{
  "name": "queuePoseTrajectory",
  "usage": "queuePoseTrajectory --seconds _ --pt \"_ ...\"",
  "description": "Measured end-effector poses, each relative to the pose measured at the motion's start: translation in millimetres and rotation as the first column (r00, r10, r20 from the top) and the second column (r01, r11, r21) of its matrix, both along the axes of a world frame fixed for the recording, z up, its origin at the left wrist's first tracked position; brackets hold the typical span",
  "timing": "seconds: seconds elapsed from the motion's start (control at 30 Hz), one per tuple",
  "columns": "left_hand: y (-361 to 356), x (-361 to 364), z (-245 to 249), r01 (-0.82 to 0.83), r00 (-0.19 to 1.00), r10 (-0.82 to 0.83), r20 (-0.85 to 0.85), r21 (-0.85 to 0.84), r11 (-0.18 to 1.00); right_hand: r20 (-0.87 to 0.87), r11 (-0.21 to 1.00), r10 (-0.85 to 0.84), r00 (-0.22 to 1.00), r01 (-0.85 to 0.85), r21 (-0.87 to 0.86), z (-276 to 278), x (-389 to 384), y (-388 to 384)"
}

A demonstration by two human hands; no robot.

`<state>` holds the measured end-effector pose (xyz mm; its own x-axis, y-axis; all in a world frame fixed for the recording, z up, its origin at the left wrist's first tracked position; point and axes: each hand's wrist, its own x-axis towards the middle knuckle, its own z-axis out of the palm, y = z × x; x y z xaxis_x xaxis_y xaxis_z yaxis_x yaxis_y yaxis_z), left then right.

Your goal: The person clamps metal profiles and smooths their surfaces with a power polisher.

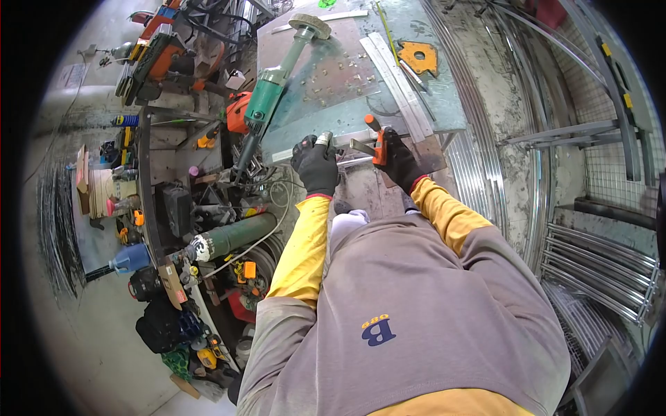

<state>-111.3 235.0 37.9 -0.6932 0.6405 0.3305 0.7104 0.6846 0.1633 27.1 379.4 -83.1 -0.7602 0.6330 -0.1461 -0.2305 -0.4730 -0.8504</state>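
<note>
My left hand (316,166), in a black glove, is closed around a small silver metal piece (324,138) at the near edge of the worktable (444,104). To its right, my right hand (402,163), also gloved, grips an orange hand tool (380,147). A short grey metal part (362,147) of the tool points left toward my other hand, and an orange knob or grip end (373,123) rises above it. The two hands are apart. Glove and fingers partly hide what each one holds.
A green angle grinder (269,97) lies on the table's left side. White metal strips (397,87), a yellow tape measure (388,35) and an orange magnetic-looking square (418,58) lie farther right. Metal tubes (600,270) are stacked at right; a green gas cylinder (236,236) lies at left.
</note>
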Motion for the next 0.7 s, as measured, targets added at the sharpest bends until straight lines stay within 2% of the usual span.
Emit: queuePoseTrajectory --seconds 0.07,0.2,0.3,0.4,0.47,0.5,0.57,0.6,0.67,0.7 --pt "-1 -2 -2 0.005 1.000 -0.005 -0.009 0.006 1.000 0.069 0.959 0.049 0.996 -0.028 -0.282 16 1 2" --pt "-2 -6 -5 0.034 0.999 -0.034 -0.017 0.041 0.999 0.012 0.958 0.017 1.000 -0.013 -0.285 11 0 2" --pt "-2 -6 -6 0.036 0.999 -0.035 -0.008 0.043 0.998 0.032 0.951 0.079 0.996 -0.066 -0.303 15 4 2" --pt "-1 -7 -4 0.030 1.000 -0.031 0.002 0.037 0.999 0.018 0.975 0.022 1.000 -0.018 -0.223 12 3 3" --pt "-1 -6 -4 0.030 1.000 -0.030 0.002 0.035 0.999 -0.090 0.904 0.123 0.988 -0.149 -0.401 -9 1 8" --pt "-1 -6 -3 0.026 1.000 -0.026 0.011 0.031 0.999 -0.092 0.904 0.123 0.988 -0.149 -0.401 -6 1 8" --pt "-2 -5 -1 0.023 1.000 -0.024 0.016 0.027 0.999 -0.090 0.835 0.118 0.989 -0.147 -0.530 -1 1 9" --pt "-2 -4 2 0.046 0.999 -0.046 -0.012 0.016 0.999 -0.092 0.834 0.117 0.989 -0.148 -0.531 -4 1 9" --pt "-3 -8 12 0.076 0.996 -0.076 -0.048 0.002 0.997 -0.073 0.919 0.119 0.990 -0.137 -0.371 -8 -1 7" --pt "-3 -20 18 0.109 0.988 -0.103 0.112 -0.041 0.993 -0.082 0.921 0.105 0.991 -0.128 -0.368 -2 -3 7"
